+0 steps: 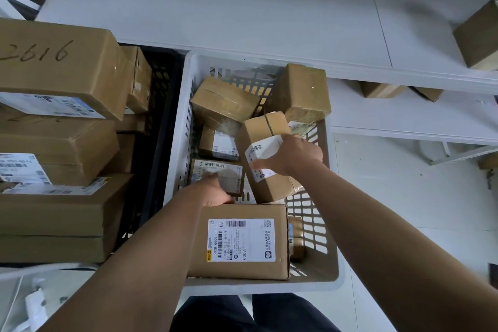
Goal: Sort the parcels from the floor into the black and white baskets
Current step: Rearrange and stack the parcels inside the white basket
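A white basket (332, 264) in front of me holds several brown cardboard parcels. My right hand (293, 155) grips a tilted parcel with a white label (265, 137) near the basket's right side. My left hand (213, 190) reaches into the basket's left part, with its fingers on a small labelled parcel (229, 172); the fingertips are partly hidden. A larger labelled parcel (242, 240) lies flat at the near end. To the left stands a black basket (161, 121), stacked high with big boxes (54, 67).
A white table (242, 13) runs behind the baskets. A brown box (479, 35) sits on its right end, and more boxes (382, 89) lie on a shelf beneath. Light floor (404, 197) lies to the right of the white basket. My dark trousers (242, 312) show at the bottom edge.
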Demonstrator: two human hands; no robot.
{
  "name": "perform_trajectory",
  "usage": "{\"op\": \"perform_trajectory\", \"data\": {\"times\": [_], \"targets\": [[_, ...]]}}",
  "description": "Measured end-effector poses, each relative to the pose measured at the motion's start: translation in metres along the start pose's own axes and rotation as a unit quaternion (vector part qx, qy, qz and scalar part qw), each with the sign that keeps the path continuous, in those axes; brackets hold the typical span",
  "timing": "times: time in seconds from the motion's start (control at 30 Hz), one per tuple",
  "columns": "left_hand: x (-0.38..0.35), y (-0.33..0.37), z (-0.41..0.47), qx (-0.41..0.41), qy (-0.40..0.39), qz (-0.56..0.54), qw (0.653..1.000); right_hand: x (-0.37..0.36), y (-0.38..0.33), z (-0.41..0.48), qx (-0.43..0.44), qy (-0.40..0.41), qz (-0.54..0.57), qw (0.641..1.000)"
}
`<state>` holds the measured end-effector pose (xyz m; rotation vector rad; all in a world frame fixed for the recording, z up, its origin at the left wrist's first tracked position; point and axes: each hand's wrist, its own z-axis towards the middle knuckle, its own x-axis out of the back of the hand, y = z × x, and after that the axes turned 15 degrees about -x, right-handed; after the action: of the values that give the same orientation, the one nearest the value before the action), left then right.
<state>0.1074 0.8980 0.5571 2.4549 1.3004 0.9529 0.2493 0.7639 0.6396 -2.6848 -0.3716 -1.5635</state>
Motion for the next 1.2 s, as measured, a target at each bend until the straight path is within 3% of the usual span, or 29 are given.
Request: {"op": "perform_trajectory", "data": {"times": [0.13, 0.27, 0.43, 0.67, 1.03, 1.2], "targets": [[0.002, 0.001, -0.003, -0.026, -0.018, 0.033, 0.999, -0.002, 0.003, -0.005, -0.019, -0.011, 0.017, 1.000], [0.004, 0.002, -0.004, -0.037, -0.041, 0.045, 0.997, -0.002, 0.010, -0.002, -0.071, -0.087, 0.082, 0.990], [0.003, 0.002, -0.005, -0.029, -0.068, 0.114, 0.991, -0.007, 0.022, 0.000, -0.121, -0.041, 0.011, 0.992], [0.003, 0.002, -0.002, -0.027, -0.093, 0.133, 0.986, -0.003, 0.012, 0.005, -0.081, -0.042, -0.043, 0.995], [0.005, 0.009, -0.013, -0.029, -0.048, 0.096, 0.994, 0.002, 0.021, 0.009, -0.101, -0.054, -0.009, 0.993], [0.007, 0.015, -0.032, -0.044, -0.059, 0.012, 0.997, -0.001, 0.026, 0.009, -0.114, -0.080, 0.054, 0.989]]}}
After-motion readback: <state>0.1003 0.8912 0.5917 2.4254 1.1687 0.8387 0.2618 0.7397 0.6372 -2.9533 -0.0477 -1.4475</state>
